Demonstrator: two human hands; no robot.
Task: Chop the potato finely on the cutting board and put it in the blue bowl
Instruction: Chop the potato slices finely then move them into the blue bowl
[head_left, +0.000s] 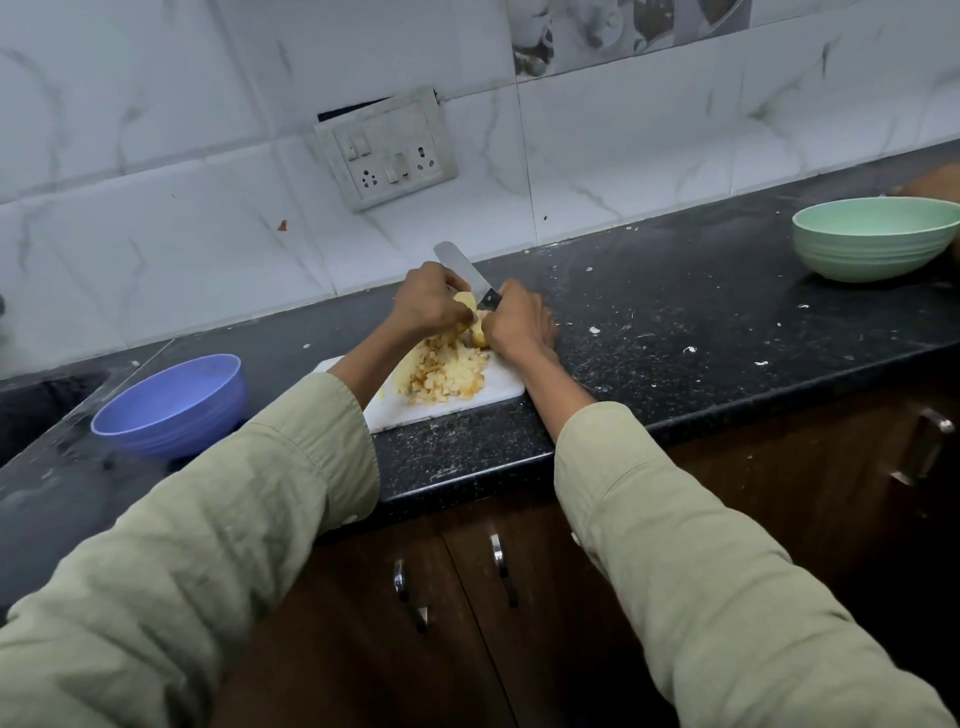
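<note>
Both sleeves come in from the bottom corners and converge on the cutting board (498, 387) at frame centre.

Nearest on the board: pile of diced potato (449, 374), sitting on the near-left part, between the two wrists. Looks like most of the chopping is done.

Just beyond the pile: the uncut potato piece (467, 304), held up off the board between the two hands. The left hand (428, 301) grips it, fingers curled round it from the left. A second pale chunk shows just below, against the right hand; can't tell if it's the same piece.

The right hand (519, 325) is wrapped round the dark handle of the knife (465, 270). The blade's long axis runs from the handle up and to the left, tip pointing at the tiled wall and away from the person. The blade passes just behind the held piece; whether they touch can't be read.

Key relation: the blue bowl (174, 405) sits at lower left of the frame, left of the board and near its left edge, not touching as far as can be seen. It looks empty, so the transfer isn't done yet. The left hand is the nearer one to it; the knife hand is on the far side of the pile. Judgement: the remaining piece gets cut first, then the pile has to travel left across the board edge into the bowl.

Far right, well apart: a green bowl (875, 239) on the black counter (675, 322), not in play.
</note>
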